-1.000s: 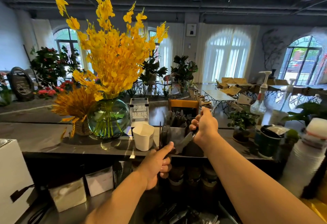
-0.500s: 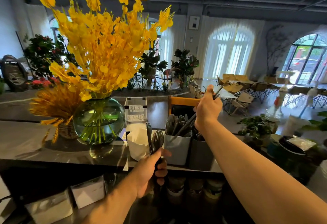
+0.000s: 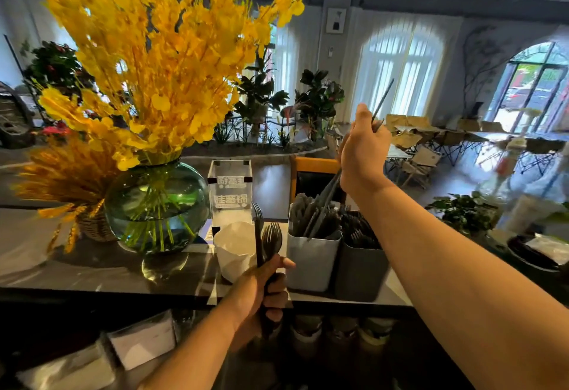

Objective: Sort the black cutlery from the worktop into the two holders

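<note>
Forks [image 3: 267,240] upright in the left hand [image 3: 261,292], just left of the pale holder [image 3: 312,262]; grip clenched round the handles, handle ends hidden inside the fist, exact count of pieces hard to make out. Right hand [image 3: 363,155] raised above the pale holder, closed on a long black piece [image 3: 381,101] slanting up and right past the knuckles; lower length running down toward the packed cutlery inside the pale holder, tip lost among the other handles, kind of piece not possible to tell. Dark holder [image 3: 360,269] touching the pale holder on the right side, partly crossed by the right forearm, contents a dark blur of tines. White paper cup [image 3: 234,251] just left of the pale holder, partly behind the forks. Clear sign stand [image 3: 230,192] behind the cup. Green glass vase [image 3: 157,205] with yellow flowers well left of the pale holder. Both holders close to the front edge of the surface [image 3: 92,269], a narrow bare strip in front of them. Bare stretch of surface left of the pale holder only in front of the vase. Shelf below the front edge dark, items there cut off and unclear. Right of the dark holder, everything blurred.
</note>
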Demonstrator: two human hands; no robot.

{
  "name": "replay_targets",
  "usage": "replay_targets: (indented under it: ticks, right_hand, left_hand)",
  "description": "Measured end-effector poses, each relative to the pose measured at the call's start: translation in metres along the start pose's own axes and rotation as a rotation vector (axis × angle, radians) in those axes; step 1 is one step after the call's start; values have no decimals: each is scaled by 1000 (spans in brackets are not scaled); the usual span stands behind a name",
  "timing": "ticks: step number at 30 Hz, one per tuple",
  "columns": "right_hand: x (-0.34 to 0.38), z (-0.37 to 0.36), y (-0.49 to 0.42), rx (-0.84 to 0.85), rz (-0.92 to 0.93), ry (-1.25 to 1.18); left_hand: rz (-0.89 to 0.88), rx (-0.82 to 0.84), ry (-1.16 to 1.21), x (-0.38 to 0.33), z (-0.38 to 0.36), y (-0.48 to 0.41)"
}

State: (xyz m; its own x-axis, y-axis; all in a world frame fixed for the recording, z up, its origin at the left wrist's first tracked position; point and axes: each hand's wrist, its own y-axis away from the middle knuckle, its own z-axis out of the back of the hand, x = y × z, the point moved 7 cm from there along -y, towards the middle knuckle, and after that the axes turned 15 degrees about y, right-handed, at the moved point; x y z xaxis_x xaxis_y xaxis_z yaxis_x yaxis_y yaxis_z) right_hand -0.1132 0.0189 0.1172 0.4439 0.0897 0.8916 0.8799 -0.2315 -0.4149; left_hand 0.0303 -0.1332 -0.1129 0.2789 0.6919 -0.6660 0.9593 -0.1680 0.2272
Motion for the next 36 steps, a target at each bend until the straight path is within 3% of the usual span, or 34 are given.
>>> replay_targets:
  ticks: [7, 10, 17, 23, 29, 33, 36]
  right_hand:
    - [13, 6, -4, -38, 19, -26]
    - [-2, -2, 7, 9, 27, 45]
    - [-88, -12, 36, 121, -205, 140]
    - [-84, -21, 45, 167, -204, 192]
    - [-87, -22, 57, 323, -204, 286]
    - [-91, -16, 59, 261, -270, 380]
    - [-88, -10, 57, 180, -308, 292]
  left_hand:
    - [-5, 1, 6, -3, -2, 1]
    - [-10, -13, -3, -2, -1, 1]
    - [-46, -26, -72, 0, 3, 6]
    - [-56, -6, -55, -6, 5, 7]
    - [-54, -5, -39, -3, 1, 7]
    - [-65, -5, -48, -1, -2, 9]
    - [-64, 3, -65, 1, -4, 12]
